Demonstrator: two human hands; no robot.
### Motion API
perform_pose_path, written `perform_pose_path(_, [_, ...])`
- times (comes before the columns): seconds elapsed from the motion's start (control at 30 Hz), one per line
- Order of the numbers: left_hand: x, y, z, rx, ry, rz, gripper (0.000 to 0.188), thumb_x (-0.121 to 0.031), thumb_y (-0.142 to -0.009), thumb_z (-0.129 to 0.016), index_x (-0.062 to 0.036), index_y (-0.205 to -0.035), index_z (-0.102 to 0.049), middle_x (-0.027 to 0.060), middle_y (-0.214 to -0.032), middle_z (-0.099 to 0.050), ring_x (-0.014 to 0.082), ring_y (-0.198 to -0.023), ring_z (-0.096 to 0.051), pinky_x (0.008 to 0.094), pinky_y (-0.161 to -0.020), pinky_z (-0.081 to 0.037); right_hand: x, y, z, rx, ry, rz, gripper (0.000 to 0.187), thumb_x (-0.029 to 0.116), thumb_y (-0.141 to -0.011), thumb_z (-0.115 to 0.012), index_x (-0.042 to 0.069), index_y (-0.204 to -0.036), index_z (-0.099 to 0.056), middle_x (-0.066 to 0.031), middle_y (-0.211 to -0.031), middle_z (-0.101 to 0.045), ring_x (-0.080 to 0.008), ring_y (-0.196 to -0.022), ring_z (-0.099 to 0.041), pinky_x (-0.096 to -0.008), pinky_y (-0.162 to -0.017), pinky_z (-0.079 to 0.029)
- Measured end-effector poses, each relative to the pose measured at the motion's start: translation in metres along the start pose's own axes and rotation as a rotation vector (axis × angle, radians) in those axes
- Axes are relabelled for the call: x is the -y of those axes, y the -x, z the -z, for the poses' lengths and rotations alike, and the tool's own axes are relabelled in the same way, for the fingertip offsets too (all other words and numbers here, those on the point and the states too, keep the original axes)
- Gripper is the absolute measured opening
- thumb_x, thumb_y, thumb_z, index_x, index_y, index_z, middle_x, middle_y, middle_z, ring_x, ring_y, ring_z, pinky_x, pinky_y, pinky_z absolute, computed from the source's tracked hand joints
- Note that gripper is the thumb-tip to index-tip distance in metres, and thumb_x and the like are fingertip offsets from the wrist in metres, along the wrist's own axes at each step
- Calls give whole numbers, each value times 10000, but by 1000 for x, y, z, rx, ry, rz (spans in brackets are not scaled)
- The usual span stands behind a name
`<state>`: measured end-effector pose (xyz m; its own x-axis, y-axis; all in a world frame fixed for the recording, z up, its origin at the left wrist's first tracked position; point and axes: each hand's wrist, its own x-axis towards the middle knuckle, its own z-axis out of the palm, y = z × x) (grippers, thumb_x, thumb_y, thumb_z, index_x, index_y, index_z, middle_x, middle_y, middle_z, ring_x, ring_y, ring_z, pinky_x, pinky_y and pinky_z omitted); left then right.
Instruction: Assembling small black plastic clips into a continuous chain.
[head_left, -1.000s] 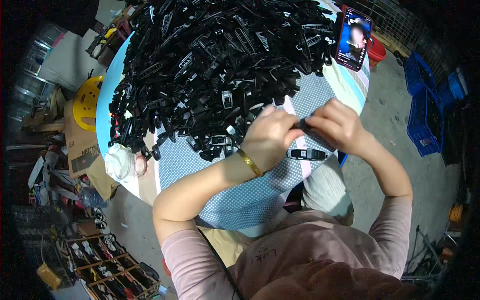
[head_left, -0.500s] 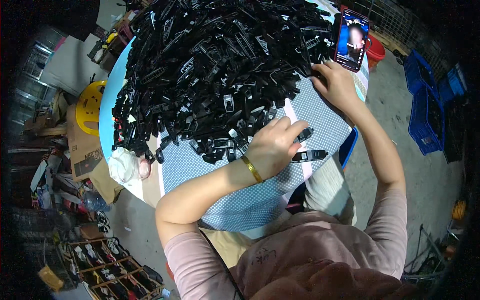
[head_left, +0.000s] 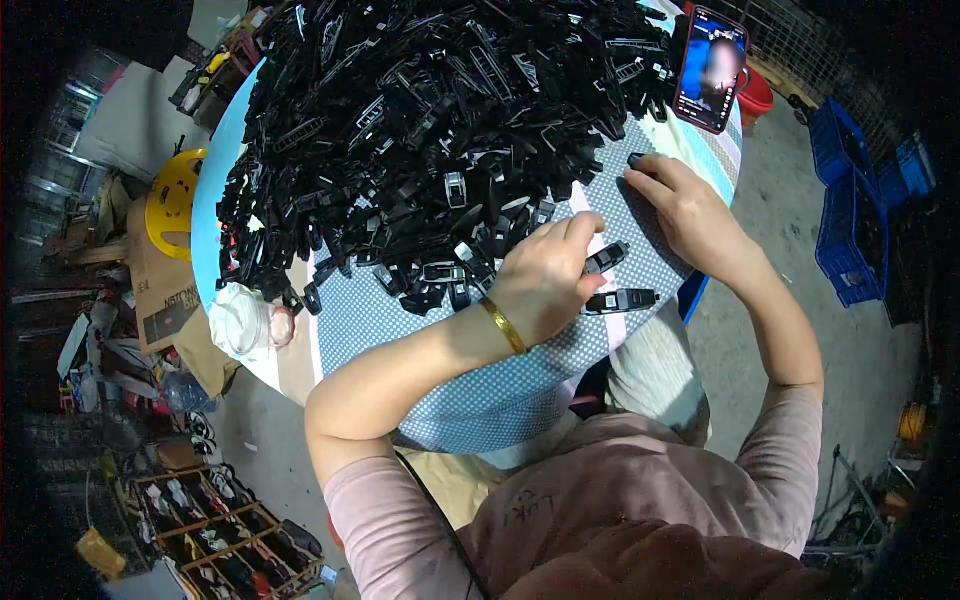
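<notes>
The black clip-like part [head_left: 606, 258] is just in from the near edge of the counter [head_left: 365, 335], toward its right side, and the left hand [head_left: 548, 278] has it between thumb and curled fingers. The fingers cover a good bit of it, so I can't tell how firm that hold is. If it's loose, I'd expect the part to twist or pop out under any push.

Right below it, a second black part [head_left: 622, 301] lies loose by the near edge. That's the one I'd worry about: one bump from the left thumb or a tug on the cloth and it could end up in the lap or on the floor [head_left: 765, 330].

The right hand [head_left: 695, 208] is up by the right edge, fingertips closed on a small dark piece [head_left: 636, 160]. Too small to see what it is, and a tip-only pinch like that could slip easily.

Further out, the big pile of black parts [head_left: 430, 130] covers the far half, so a dropped piece would pretty much vanish in there. The lit phone [head_left: 712, 70] at the far right corner-ish edge could get knocked off by a careless reach, or just pull the eyes away.
</notes>
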<state>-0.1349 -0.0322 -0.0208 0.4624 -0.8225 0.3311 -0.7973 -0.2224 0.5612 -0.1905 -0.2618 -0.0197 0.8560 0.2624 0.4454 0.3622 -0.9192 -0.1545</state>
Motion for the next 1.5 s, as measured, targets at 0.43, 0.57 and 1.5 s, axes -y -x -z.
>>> perform_pose_path(0.43, [-2, 1, 1, 26, -145, -154, 314, -31, -766, -653, -69, -1077, -636, 126, -877, -569, 296, -858, -602, 401, -701, -519, 10, 14, 17, 223, 34, -269, 142, 121, -774, -705, -2, -818, -651, -159, -756, -617, -349, -713, -619, -419, -638, -484])
perform_pose_path(0.57, [5, -1, -3, -66, -132, -121, 246, -85, -801, -620, -70, -1044, -653, 136, -823, -586, 310, -774, -615, 400, -657, -520, 25, 21, 17, -11, 26, -140, 201, 110, -726, -756, 26, -759, -576, -118, -733, -574, -321, -685, -590, -404, -621, -479])
perform_pose_path(1.5, [4, 1, 6, -42, -196, -153, 180, -140, -710, -743, -54, -847, -664, 90, -827, -576, 276, -821, -547, 358, -717, -488, 36, 37, 4, -109, -36, 215, 270, 21, -726, -673, 22, -994, -650, -133, -1038, -676, -287, -865, -663, -379, -706, -530])
